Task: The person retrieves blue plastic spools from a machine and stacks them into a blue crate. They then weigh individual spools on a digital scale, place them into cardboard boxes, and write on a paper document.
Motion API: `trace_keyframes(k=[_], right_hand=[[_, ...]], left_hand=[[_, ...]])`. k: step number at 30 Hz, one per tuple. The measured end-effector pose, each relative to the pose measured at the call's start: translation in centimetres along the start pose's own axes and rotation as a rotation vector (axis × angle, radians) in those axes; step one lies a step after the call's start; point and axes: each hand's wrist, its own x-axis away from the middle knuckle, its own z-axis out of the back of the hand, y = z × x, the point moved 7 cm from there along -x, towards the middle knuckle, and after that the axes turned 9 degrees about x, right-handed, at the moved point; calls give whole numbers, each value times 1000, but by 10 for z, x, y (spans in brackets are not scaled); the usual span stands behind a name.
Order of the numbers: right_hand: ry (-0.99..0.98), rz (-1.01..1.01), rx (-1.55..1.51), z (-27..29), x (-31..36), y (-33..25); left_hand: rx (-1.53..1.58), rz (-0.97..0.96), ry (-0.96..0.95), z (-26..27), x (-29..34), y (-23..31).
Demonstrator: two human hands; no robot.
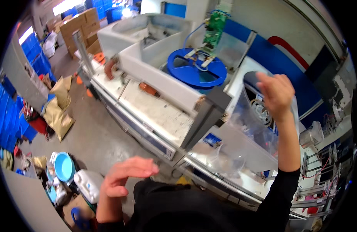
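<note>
My left hand (128,176) hovers in front of the workbench edge, thumb apart from the stretched fingers, with nothing in it. Raised over the right part of the bench, my right hand (277,94) is closed, its fingers curled in. Whatever it may hold is hidden. Beneath and beside it stands a clear plastic container (246,106) with a round grey spoked part (260,112) visible inside. A tool with an orange-brown handle (149,89) lies on the white workbench (169,116). Farther back, a green circuit board (215,31) stands above a round blue lid (194,79).
A large white tub (147,63) fills the back of the bench. A dark grey post (207,118) rises at the bench's front edge. On the floor at left are a light-blue basin (64,166), a white jerrycan (87,185) and tan sacks (59,118). Metal racks (318,185) stand at right.
</note>
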Motion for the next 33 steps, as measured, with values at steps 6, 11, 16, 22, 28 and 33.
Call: trace_keyframes(k=[6,11,16,22,28,33], right_hand=[[-75,-138,3,50,-38,-63],[-80,-103,-142,73,-87,-169],[-135,91,-167,-25,-159,-295],[-146,74,-270,-91,-198,-345],[-162,75,-336,-136,-227,-368],[-168,-11,-349,-167,-218,-357]], left_hand=[[61,-278,31,-15,-41,102],[280,-294,0,39,-24,138],[289,-266,87,108,14,175],[354,-258,135,169,49,210],[366,-215,361,218,82,237],[467,-351,260,285,91,201]])
